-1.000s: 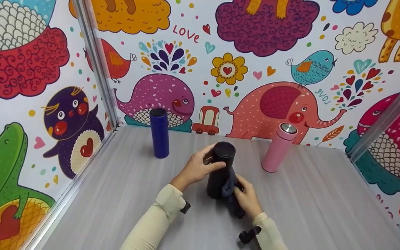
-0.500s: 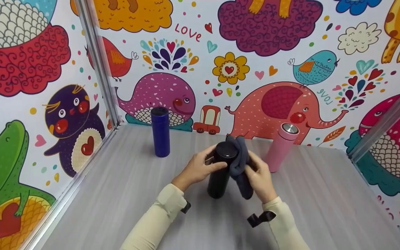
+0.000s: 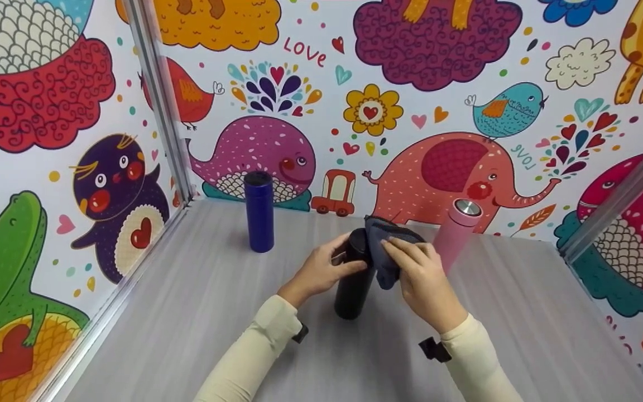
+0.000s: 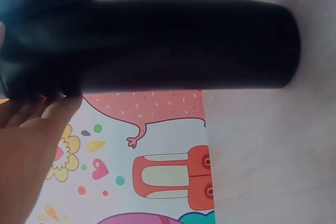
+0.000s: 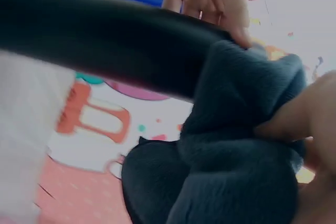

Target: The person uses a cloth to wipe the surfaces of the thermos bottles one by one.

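A black thermos bottle [image 3: 350, 296] stands on the grey table in the head view, tilted slightly. My left hand [image 3: 318, 271] grips it near the top, thumb in front and fingers behind. My right hand [image 3: 425, 273] holds a bunched dark grey-blue cloth [image 3: 387, 245] against the upper right side of the bottle, close to its lid. In the right wrist view the soft folds of the cloth [image 5: 236, 145] cover the bottle's end, with the thumb pressed into them. The left wrist view shows the black bottle [image 4: 184, 45] lengthwise, with fingertips along its side.
A blue thermos bottle [image 3: 259, 215] stands at the back left of the table [image 3: 198, 312]. Behind my right hand is a pink bottle [image 3: 456, 231] with a silver-topped lid, partly hidden. Walls with cartoon animals [image 3: 444, 173] and metal corner posts [image 3: 159, 100] enclose the table.
My right hand has carried the cloth upward from the lower right side of the black bottle to near its lid, turning over it. My left hand keeps its grip on the bottle.
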### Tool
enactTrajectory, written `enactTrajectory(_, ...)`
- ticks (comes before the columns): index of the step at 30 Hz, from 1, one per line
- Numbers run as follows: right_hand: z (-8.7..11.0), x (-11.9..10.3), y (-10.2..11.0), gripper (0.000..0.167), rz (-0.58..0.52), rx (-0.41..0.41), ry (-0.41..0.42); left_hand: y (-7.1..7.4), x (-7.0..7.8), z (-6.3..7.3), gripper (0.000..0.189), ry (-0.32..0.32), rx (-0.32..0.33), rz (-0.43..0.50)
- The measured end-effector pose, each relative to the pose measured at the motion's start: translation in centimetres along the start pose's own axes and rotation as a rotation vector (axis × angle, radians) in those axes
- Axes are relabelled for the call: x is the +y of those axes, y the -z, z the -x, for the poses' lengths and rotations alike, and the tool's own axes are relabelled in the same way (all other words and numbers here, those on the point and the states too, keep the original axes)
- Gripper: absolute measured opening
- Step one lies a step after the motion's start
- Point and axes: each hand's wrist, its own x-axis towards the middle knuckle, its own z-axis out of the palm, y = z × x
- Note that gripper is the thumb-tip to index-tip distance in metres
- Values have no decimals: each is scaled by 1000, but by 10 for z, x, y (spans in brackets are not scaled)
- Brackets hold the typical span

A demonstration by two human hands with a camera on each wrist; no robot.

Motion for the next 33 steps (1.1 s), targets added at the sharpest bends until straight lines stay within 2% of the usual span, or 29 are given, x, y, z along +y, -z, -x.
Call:
enactTrajectory(3, -4, -11, 7, 56, 108, -43, 74, 0, -1, -1, 71, -30, -7, 18)
enactTrajectory(6, -10, -21, 10, 58, 157, -84, 144, 1, -1, -3, 63, -83, -17, 26)
enactTrajectory(10, -21, -30, 10, 57, 161, -146, 212, 4, -2, -4, 52, -156, 1, -91)
enactTrajectory(13, -30, -32, 10, 57, 148, -200, 243, 5, -2, -4, 40, -175, 23, -189)
enactTrajectory(15, -35, -32, 10, 56, 138, -237, 260, 4, -2, -4, 32, -154, 24, -196)
enactTrajectory(18, -45, -29, 11, 55, 109, -294, 268, 3, -3, -2, 34, -107, 26, -162)
enactTrajectory(25, -68, -12, 9, 44, 7, -404, 202, 0, -3, 3, 61, 15, 47, -12)
enactTrajectory(29, -74, 0, 10, 41, 0, -426, 130, -1, -3, 2, 74, 21, 24, 48)
enactTrajectory(33, -65, 13, 13, 42, 6, -401, 70, -2, -4, 2, 78, 14, 18, 52)
